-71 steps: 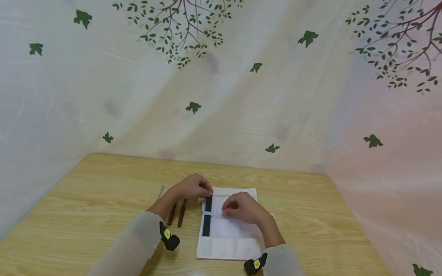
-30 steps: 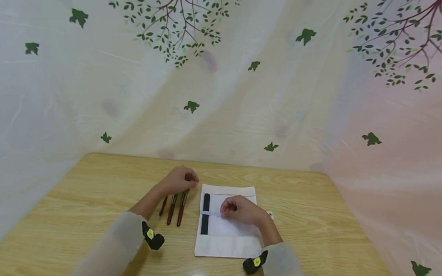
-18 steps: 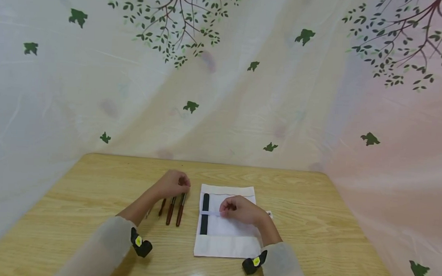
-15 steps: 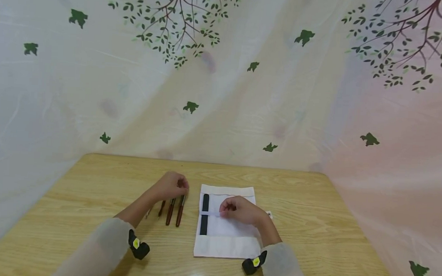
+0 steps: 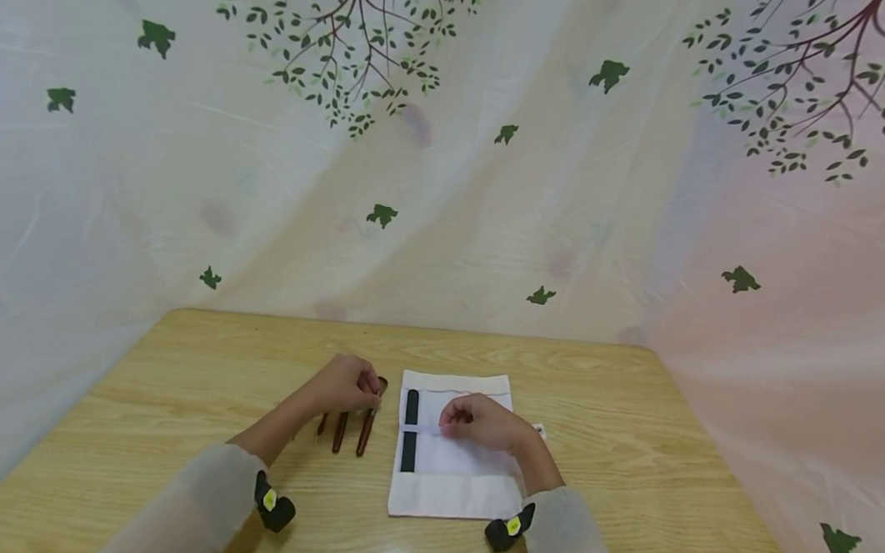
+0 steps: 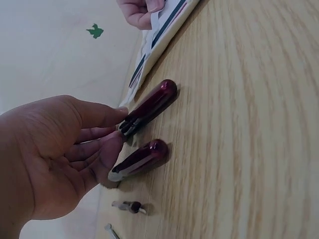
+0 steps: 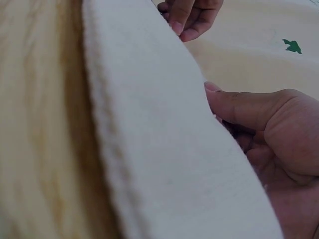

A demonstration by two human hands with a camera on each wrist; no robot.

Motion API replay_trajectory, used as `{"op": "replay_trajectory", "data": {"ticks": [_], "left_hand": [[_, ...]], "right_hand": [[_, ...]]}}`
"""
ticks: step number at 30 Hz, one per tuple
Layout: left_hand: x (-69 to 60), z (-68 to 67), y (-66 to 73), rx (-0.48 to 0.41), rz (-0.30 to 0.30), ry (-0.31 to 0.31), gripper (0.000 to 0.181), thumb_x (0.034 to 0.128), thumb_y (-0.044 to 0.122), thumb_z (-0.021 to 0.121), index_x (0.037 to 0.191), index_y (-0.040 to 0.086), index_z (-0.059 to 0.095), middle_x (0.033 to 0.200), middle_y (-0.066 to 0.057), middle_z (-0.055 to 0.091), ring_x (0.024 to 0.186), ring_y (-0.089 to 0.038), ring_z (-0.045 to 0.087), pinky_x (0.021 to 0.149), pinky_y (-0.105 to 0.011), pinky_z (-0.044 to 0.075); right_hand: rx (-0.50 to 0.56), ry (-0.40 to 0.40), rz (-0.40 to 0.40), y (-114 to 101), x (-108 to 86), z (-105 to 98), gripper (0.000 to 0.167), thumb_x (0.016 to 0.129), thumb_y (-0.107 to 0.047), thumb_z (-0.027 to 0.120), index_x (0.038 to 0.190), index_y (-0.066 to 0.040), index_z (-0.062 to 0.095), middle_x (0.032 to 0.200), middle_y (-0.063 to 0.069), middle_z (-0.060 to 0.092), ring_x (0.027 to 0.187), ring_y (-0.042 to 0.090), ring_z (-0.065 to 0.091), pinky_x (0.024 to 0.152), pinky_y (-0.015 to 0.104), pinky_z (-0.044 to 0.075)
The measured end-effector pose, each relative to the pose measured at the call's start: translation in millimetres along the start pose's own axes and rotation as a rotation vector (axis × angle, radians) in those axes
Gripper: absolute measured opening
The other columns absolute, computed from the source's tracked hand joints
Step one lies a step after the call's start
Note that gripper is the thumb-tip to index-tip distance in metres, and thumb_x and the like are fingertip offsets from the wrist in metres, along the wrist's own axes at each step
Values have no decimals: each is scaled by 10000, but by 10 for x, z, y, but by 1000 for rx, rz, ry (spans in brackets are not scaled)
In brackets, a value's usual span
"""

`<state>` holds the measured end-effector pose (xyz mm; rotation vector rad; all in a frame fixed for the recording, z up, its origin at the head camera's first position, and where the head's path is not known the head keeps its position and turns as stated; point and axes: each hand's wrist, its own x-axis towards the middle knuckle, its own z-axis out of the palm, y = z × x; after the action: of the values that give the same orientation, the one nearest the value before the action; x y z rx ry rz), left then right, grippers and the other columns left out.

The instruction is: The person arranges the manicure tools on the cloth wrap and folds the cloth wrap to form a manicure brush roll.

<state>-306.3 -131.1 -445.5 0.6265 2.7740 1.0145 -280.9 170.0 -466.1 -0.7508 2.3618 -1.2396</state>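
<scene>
Just left of a white fabric tool roll (image 5: 453,496), my left hand (image 5: 342,384) pinches a brush (image 5: 366,435) with a glossy dark red handle. Its dark rounded head shows beyond my fingers. In the left wrist view thumb and fingertips meet just above the brush's handle (image 6: 155,102). On the roll, my right hand (image 5: 483,421) pinches a white elastic strap (image 5: 423,428). A flat black tool (image 5: 409,450) lies lengthwise under that strap at the roll's left side. In the right wrist view the roll's white flap (image 7: 164,134) hides my right fingertips.
A second dark-red-handled tool (image 5: 340,434) lies beside the held brush. Left of it are a smaller dark tool (image 5: 322,425) and a thin metal-ended tool (image 6: 110,230). The wooden table (image 5: 664,489) ends at a leaf-printed curtain (image 5: 444,251).
My left hand has moved from the roll's upper left edge leftward to the tools, then closed on the brush and tilted it slightly. My right hand stays on the strap.
</scene>
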Motion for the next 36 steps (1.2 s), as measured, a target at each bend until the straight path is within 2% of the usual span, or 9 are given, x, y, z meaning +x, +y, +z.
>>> {"op": "replay_trajectory", "data": {"ticks": [6, 9, 15, 20, 26, 32, 36], "left_hand": [[2, 76, 90, 55, 23, 36, 209, 822, 142, 866, 903, 39, 704, 730, 39, 637, 671, -102, 581, 655, -297, 510], [5, 119, 113, 47, -13, 64, 243, 813, 145, 873, 940, 22, 706, 707, 31, 629, 640, -109, 566, 625, -294, 496], [11, 191, 151, -11, -92, 99, 337, 781, 168, 894, 1002, 21, 686, 757, 11, 663, 688, -129, 601, 602, -302, 485], [17, 223, 182, -50, -118, 103, 330, 795, 113, 862, 1055, 7, 689, 746, 10, 695, 685, -124, 651, 600, -299, 514], [17, 249, 183, -70, -111, 125, 298, 787, 47, 795, 1062, -4, 691, 738, 8, 692, 669, -123, 650, 592, -300, 523], [44, 304, 151, -9, -65, 163, 308, 760, 105, 832, 1026, 12, 707, 740, 20, 699, 700, -97, 657, 631, -300, 536], [43, 292, 161, -41, -57, 169, 317, 762, 117, 828, 1035, 9, 709, 773, 8, 713, 722, -109, 669, 642, -312, 549]], "right_hand": [[-4, 3, 1, 6, 5, 9, 44, 982, -55, 680, 989, -20, 706, 896, -20, 645, 871, 152, 536, 779, 275, 459], [-6, 4, 4, 10, 8, 12, 35, 978, -29, 675, 985, -34, 709, 898, -19, 644, 873, 152, 535, 781, 277, 458], [9, 6, 18, 8, 9, 19, 71, 976, -11, 669, 957, -67, 708, 891, -7, 643, 865, 164, 534, 778, 292, 455], [10, 5, 16, 8, 10, 17, 56, 976, -17, 672, 954, -58, 703, 885, -6, 643, 861, 164, 535, 778, 293, 455], [13, 5, 11, 19, 16, 15, 50, 973, -20, 676, 947, -54, 702, 877, -9, 642, 852, 161, 536, 773, 288, 454], [13, -1, 9, 7, 8, 9, 48, 977, -24, 671, 957, -53, 704, 876, -16, 635, 850, 157, 531, 765, 286, 452], [14, -1, 8, 7, 11, 6, 58, 978, -23, 670, 946, -59, 702, 872, -20, 637, 846, 151, 535, 767, 281, 456]]}}
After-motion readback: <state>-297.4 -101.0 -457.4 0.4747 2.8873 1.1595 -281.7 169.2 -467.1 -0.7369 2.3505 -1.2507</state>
